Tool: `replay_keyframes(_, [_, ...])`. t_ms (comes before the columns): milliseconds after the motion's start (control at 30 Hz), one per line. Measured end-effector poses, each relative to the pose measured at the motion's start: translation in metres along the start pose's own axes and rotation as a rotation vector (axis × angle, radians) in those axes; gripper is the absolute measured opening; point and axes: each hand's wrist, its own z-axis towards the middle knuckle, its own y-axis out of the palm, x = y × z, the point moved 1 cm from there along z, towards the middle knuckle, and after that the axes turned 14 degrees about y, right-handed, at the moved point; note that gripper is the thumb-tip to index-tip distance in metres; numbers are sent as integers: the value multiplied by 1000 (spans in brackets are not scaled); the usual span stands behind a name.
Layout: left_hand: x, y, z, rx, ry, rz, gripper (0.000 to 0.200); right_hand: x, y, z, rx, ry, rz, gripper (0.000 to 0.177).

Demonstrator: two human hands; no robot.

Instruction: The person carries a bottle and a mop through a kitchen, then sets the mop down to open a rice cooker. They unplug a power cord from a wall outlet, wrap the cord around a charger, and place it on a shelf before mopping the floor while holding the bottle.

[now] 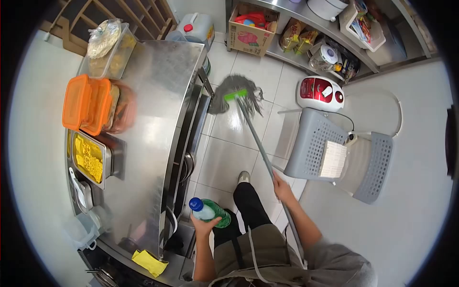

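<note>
My right hand (pixel 282 188) is closed around the long grey handle of a mop (pixel 256 136). The mop's grey strands (pixel 224 100), under a green clamp, lie spread on the white tiled floor beside the steel counter's far leg. In my left hand (pixel 205 225) is a green bottle (pixel 217 213) with a blue cap, held low beside the counter, its cap end pointing up and left. My left thumb lies across the bottle's side.
On the left, the steel counter (pixel 153 86) bears orange-lidded containers (pixel 98 105), a yellow food tray (pixel 88 160) and a yellow cloth (pixel 149 263). A grey chair (pixel 313 143) and a red-and-white vacuum cleaner (pixel 320 93) stand right. Behind are a cardboard box (pixel 251 38) and steel shelves (pixel 330 33).
</note>
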Motion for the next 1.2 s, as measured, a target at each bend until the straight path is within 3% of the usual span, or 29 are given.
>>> replay_keyframes(33, [-3,1,-3,19,14,-48,75,-29,-4,25,-37,38,22,42])
replay_keyframes(67, [4,8,-4,53,2,-71,73,-41,6,64,85,-191,53,43])
replay_keyframes(100, [5,9,-5,46,-1,-67,73,-80,1,80,-10,-60,55,43])
replay_keyframes(133, [5,10,-7,22,-14,-60,74,-106,8,110,-6,-97,97,43])
replay_keyframes(167, [4,11,-9,-4,-24,-52,74,-157,-9,100,-123,48,178,43])
replay_keyframes(267, [1,12,-20,39,-31,-7,72,-188,3,153,29,-111,124,43])
replay_keyframes(333, [-6,5,-20,-34,-65,-9,73,-208,-20,129,-142,158,259,44])
replay_keyframes(367, [-6,0,-23,-105,-103,2,74,-190,-15,135,-144,165,263,44])
replay_keyframes(500, [-2,-14,-27,-88,-59,74,77,-49,14,160,191,-283,79,42])
replay_keyframes(567, [-4,-28,-27,-114,-67,66,85,2,6,91,104,-92,45,40])
replay_keyframes(600, [-5,-36,-25,-151,-2,161,86,45,18,69,169,-256,145,40])
replay_keyframes(633, [-5,-43,-25,-156,0,161,86,71,17,26,146,-144,53,40])
replay_keyframes(700, [-5,-53,-24,-212,-11,175,85,124,27,-49,183,-123,79,40])
replay_keyframes(733, [-4,-55,-27,-171,5,178,87,128,20,-92,82,93,14,40])
replay_keyframes(800, [3,-54,-23,-200,-33,149,89,136,20,-151,-10,285,95,41])
replay_keyframes(833, [5,-54,-21,-216,-70,116,91,130,18,-159,-9,290,102,41])
replay_keyframes(900, [0,-55,-18,-252,-68,120,92,125,18,-166,-71,495,31,41])
replay_keyframes(933, [-3,-53,-18,-227,-87,138,92,136,32,-154,148,188,63,41])
replay_keyframes(1100, [-12,-47,-22,-168,0,154,92,62,5,-46,0,296,337,42])
replay_keyframes(1200, [-7,-38,-22,-105,11,128,94,25,0,64,52,181,375,43])
